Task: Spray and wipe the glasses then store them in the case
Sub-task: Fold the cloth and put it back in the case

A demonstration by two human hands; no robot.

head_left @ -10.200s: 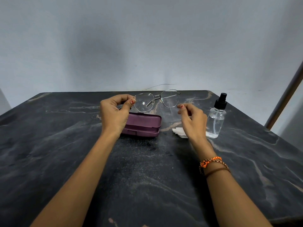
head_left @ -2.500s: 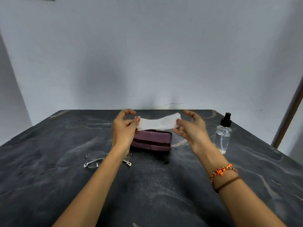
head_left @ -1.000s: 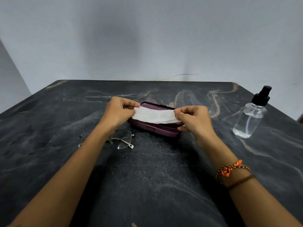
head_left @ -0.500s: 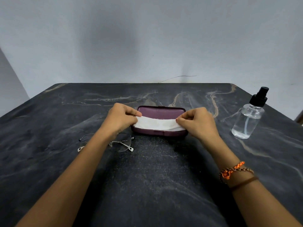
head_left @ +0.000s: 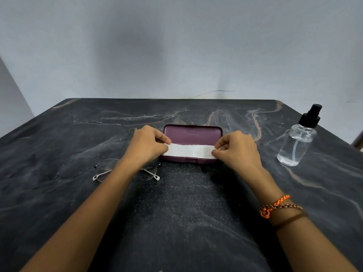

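Observation:
A purple glasses case (head_left: pixel 193 133) lies shut on the dark marble table (head_left: pixel 176 213). Across its front half stretches a folded white cloth (head_left: pixel 189 151). My left hand (head_left: pixel 147 144) pinches the cloth's left end and my right hand (head_left: pixel 236 149) pinches its right end. The thin metal-framed glasses (head_left: pixel 104 169) lie folded on the table left of the case, partly hidden under my left forearm. A clear spray bottle (head_left: pixel 297 143) with a black nozzle stands at the right.
A grey wall runs behind the table's far edge. The table's right edge lies just past the spray bottle. A thin wire (head_left: pixel 214 92) shows at the far edge.
Both hands have lowered the stretched cloth onto the case and flattened it there. The glasses and bottle have stayed where they were.

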